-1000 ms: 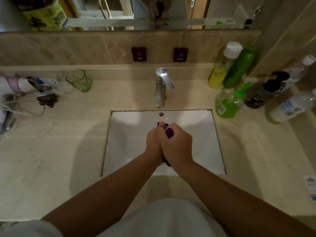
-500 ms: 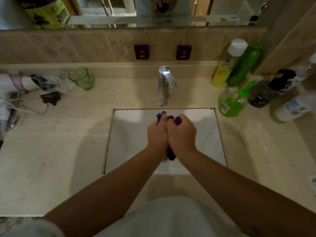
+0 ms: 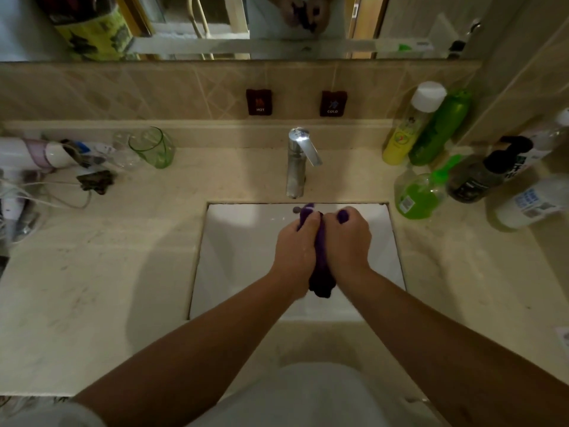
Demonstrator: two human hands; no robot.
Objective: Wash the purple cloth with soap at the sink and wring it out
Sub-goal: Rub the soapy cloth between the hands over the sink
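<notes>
At the far left of the surface (image 3: 92, 272) lies a white appliance (image 3: 27, 152) with its cord trailing, and just right of it a green glass (image 3: 152, 147) stands upright against the back ledge, well apart from the basin, probably parked there to stay out of the splash. Further right, the chrome tap (image 3: 297, 161) rises behind the sink (image 3: 234, 241), its spout reaching over the far rim; no stream of water can be made out. Directly below the spout, over the middle of the white basin, the left hand (image 3: 294, 251) and the right hand (image 3: 346, 241) press together with the purple cloth (image 3: 321, 266) bunched between them. Both sets of fingers are curled tight round the cloth, one end poking out on the far side by the knuckles and a darker lump hanging from the near side between the wrists. Holding it low over the basin seems meant to let squeezed water fall straight into the sink and not onto the surface; this looks like scrubbing or wringing, though which cannot be told. To the right of the basin a green soap bottle (image 3: 420, 195) leans within easy reach, with a yellow bottle (image 3: 409, 127) and other containers crowded behind it against the wall.
</notes>
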